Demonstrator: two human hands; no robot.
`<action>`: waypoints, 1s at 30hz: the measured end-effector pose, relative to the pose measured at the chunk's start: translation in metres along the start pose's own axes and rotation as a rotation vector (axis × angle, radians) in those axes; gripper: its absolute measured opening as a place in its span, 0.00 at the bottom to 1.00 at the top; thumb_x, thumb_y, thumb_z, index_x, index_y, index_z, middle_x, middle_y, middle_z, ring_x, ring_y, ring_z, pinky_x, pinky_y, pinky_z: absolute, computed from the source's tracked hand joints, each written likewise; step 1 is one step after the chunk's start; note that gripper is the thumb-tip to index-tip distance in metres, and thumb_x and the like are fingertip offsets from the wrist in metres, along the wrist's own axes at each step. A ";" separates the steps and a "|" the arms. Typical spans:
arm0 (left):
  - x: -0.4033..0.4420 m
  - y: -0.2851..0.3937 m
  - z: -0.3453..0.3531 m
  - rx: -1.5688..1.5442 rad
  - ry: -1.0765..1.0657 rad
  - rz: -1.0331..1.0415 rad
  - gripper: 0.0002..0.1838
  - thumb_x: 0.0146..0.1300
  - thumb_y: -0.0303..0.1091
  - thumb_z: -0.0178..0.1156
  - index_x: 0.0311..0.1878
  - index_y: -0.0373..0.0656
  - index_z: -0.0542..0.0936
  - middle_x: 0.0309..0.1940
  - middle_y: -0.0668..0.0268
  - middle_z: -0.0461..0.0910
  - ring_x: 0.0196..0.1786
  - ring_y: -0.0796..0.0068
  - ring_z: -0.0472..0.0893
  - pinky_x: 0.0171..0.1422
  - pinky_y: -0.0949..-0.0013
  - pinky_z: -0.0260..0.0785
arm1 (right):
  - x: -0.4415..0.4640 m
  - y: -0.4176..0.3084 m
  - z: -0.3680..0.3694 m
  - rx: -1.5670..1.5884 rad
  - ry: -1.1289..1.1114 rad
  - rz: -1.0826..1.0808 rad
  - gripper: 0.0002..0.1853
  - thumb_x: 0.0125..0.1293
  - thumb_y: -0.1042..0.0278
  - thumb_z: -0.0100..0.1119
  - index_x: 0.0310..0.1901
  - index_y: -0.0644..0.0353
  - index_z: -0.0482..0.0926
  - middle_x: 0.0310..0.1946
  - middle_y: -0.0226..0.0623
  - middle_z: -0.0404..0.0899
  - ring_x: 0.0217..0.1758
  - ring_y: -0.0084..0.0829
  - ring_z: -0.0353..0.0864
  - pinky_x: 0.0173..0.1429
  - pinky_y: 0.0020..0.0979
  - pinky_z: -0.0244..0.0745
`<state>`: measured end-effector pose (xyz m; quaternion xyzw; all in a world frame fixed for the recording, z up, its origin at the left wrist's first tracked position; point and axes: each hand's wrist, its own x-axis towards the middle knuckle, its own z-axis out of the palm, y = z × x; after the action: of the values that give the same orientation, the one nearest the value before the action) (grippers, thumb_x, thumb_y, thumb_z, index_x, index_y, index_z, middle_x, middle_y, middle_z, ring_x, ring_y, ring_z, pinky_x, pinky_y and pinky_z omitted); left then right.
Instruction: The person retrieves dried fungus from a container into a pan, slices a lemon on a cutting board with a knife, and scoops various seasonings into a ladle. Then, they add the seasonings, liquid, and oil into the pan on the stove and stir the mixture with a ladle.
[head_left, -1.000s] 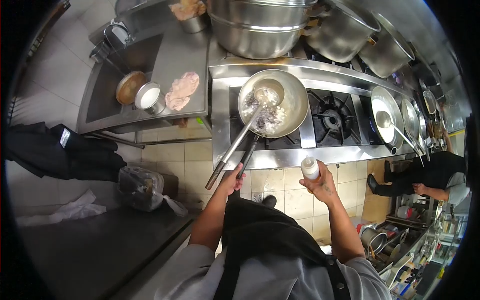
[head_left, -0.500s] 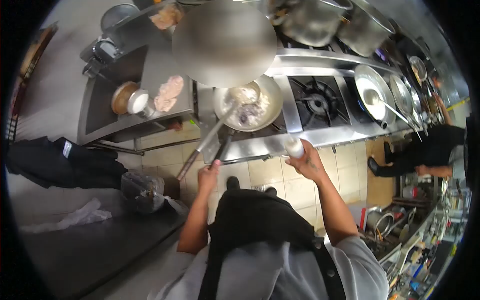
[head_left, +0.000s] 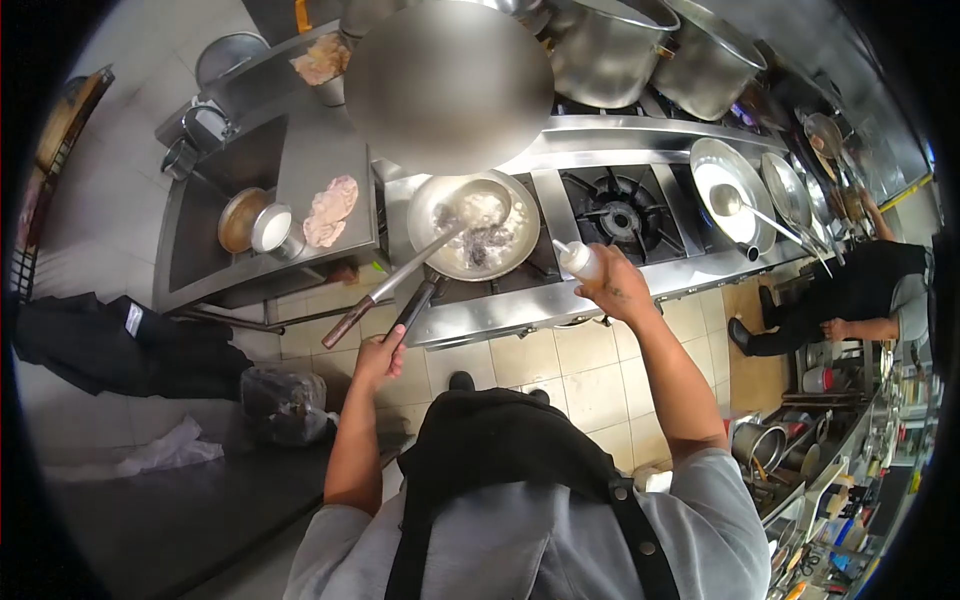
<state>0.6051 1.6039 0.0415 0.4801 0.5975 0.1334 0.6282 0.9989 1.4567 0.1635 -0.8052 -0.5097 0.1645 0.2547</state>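
My left hand [head_left: 380, 360] is wrapped round the dark handle of a frying pan [head_left: 422, 222] on the stove. Pale and dark pieces of food [head_left: 482, 240] lie in some liquid inside it. A ladle [head_left: 410, 268] rests in the pan, its bowl among the food and its brown grip sticking out over the rim, above my left hand. In my right hand [head_left: 615, 287] is a white squeeze bottle [head_left: 580, 262], tilted with its nozzle toward the pan and held apart from it, over the stove's front edge.
A burner [head_left: 619, 214] stands right of the pan, then a white pan [head_left: 705, 165] with a ladle [head_left: 728, 200]. Large pots [head_left: 605, 60] line the back. Raw meat [head_left: 330, 212] and a metal container [head_left: 272, 228] sit on the left counter. Another person [head_left: 850, 300] stands far right.
The frying pan and my left hand have shifted left in view, the hand also nearer to me. The bottle has risen and tipped, its nozzle now pointing toward the pan. The ladle stays in the pan.
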 end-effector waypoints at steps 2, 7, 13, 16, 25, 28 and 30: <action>0.000 0.000 0.001 -0.026 -0.037 0.007 0.27 0.60 0.60 0.63 0.28 0.41 0.76 0.16 0.70 0.73 0.13 0.78 0.71 0.15 0.74 0.59 | 0.010 -0.003 0.001 -0.276 -0.040 -0.039 0.34 0.45 0.64 0.75 0.57 0.55 0.73 0.47 0.44 0.76 0.52 0.47 0.77 0.55 0.44 0.72; 0.028 -0.028 0.014 0.305 0.195 0.348 0.24 0.54 0.53 0.69 0.30 0.36 0.80 0.17 0.66 0.76 0.19 0.72 0.77 0.25 0.66 0.67 | 0.048 0.002 0.025 -0.584 -0.098 -0.114 0.27 0.50 0.60 0.71 0.53 0.54 0.76 0.45 0.40 0.76 0.53 0.41 0.78 0.53 0.42 0.72; 0.034 -0.008 0.017 0.542 0.034 0.264 0.23 0.50 0.49 0.72 0.38 0.36 0.83 0.24 0.63 0.80 0.27 0.71 0.77 0.34 0.66 0.69 | 0.081 -0.008 0.053 -0.955 -0.135 -0.209 0.17 0.57 0.64 0.61 0.50 0.50 0.79 0.46 0.38 0.76 0.54 0.37 0.75 0.57 0.41 0.67; 0.065 -0.029 0.005 0.434 -0.001 0.334 0.26 0.49 0.47 0.73 0.45 0.36 0.81 0.33 0.64 0.81 0.35 0.76 0.77 0.42 0.70 0.69 | 0.087 -0.014 0.059 -1.016 -0.120 -0.241 0.13 0.57 0.65 0.60 0.45 0.51 0.81 0.43 0.35 0.78 0.50 0.35 0.77 0.57 0.38 0.65; 0.106 -0.021 -0.039 0.338 -0.200 0.377 0.35 0.48 0.39 0.74 0.59 0.34 0.75 0.48 0.59 0.82 0.45 0.75 0.78 0.51 0.69 0.72 | 0.081 -0.029 0.042 -1.018 -0.115 -0.156 0.10 0.62 0.65 0.53 0.42 0.52 0.82 0.44 0.38 0.78 0.51 0.36 0.76 0.55 0.39 0.65; 0.087 0.012 -0.043 0.514 -0.166 0.177 0.34 0.51 0.44 0.73 0.60 0.39 0.74 0.45 0.67 0.80 0.42 0.78 0.75 0.46 0.73 0.70 | 0.075 -0.029 0.037 -1.024 -0.105 -0.134 0.10 0.62 0.66 0.53 0.42 0.52 0.82 0.44 0.38 0.78 0.51 0.37 0.76 0.56 0.39 0.65; 0.102 0.009 -0.050 0.553 -0.176 0.136 0.35 0.51 0.46 0.73 0.60 0.40 0.75 0.42 0.69 0.79 0.37 0.80 0.74 0.39 0.73 0.68 | 0.073 -0.029 0.036 -1.029 -0.125 -0.076 0.10 0.62 0.66 0.53 0.42 0.52 0.82 0.43 0.38 0.78 0.51 0.37 0.77 0.57 0.39 0.65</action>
<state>0.5904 1.7058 -0.0062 0.6817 0.5210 -0.0350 0.5125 0.9899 1.5418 0.1505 -0.7956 -0.5679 -0.0689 -0.1992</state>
